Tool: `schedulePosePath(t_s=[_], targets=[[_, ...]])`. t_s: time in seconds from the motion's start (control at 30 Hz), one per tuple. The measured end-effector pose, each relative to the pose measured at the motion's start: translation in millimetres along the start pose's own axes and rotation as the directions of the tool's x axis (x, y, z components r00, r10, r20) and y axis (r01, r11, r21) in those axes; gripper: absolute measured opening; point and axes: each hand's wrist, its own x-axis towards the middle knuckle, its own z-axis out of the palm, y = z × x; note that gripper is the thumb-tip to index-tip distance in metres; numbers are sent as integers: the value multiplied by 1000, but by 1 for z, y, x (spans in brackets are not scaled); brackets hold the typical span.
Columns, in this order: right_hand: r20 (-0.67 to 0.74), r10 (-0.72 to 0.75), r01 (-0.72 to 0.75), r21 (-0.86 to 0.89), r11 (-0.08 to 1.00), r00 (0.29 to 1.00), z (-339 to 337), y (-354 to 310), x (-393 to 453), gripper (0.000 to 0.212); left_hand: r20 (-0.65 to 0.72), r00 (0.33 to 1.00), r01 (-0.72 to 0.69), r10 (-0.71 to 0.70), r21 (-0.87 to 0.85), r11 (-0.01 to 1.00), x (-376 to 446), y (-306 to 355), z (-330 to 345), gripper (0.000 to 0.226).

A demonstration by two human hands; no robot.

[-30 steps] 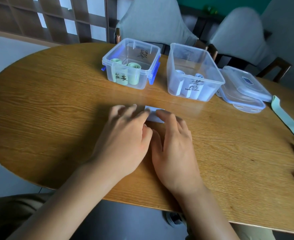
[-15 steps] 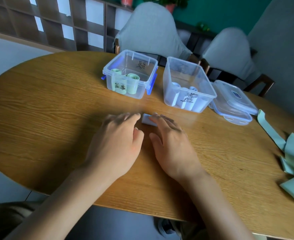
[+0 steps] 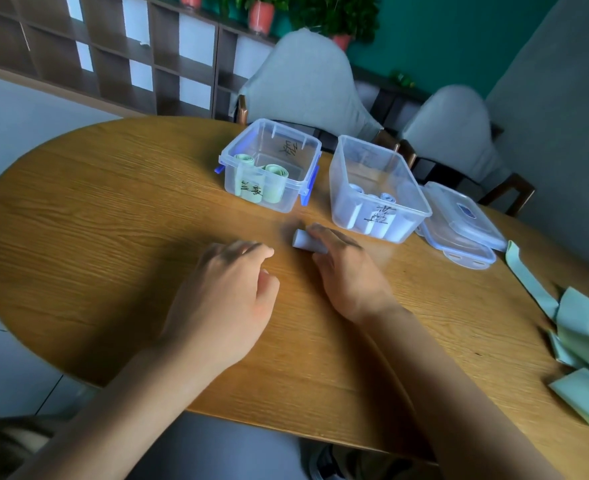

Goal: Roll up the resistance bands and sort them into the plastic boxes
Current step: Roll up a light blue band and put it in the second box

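Observation:
A rolled-up blue band (image 3: pixel 303 240) lies on the wooden table (image 3: pixel 113 220), and my right hand (image 3: pixel 348 271) grips it with fingers curled over its right end. My left hand (image 3: pixel 227 292) hovers just left of the roll with loosely curled fingers, holding nothing. Behind them stand two clear plastic boxes: the left box (image 3: pixel 272 168) holds rolled green bands, the right box (image 3: pixel 379 188) holds rolled blue bands. Loose green bands (image 3: pixel 580 344) lie unrolled at the table's right edge.
Two clear lids (image 3: pixel 459 223) are stacked right of the right box. Two grey-covered chairs (image 3: pixel 306 84) stand behind the table, with a lattice shelf at the back left. The table's rounded near edge runs under my forearms.
Both hands were pressed together on the blue band; now my left hand has come off it and moved left, and my right hand alone grips the finished roll.

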Motion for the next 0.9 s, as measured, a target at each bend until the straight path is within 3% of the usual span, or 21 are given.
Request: schedulePosePath(t_s=[0.23, 0.43, 0.67, 0.9], targets=[[-107, 11, -18, -58, 998, 994, 11, 1, 6, 38, -19, 1000, -3, 2, -12, 1000, 1, -1, -2, 39], [-60, 1, -12, -184, 983, 998, 8, -6, 6, 59, -56, 998, -4, 3, -25, 1000, 5, -1, 0, 39], [-47, -151, 135, -246, 960, 987, -9, -21, -19, 65, -111, 992, -67, 56, -101, 993, 12, 0, 6, 45], [-10, -274, 262, -259, 930, 962, -41, -33, -41, 56, -111, 980, -179, 162, -164, 970, 14, 6, 10, 32]])
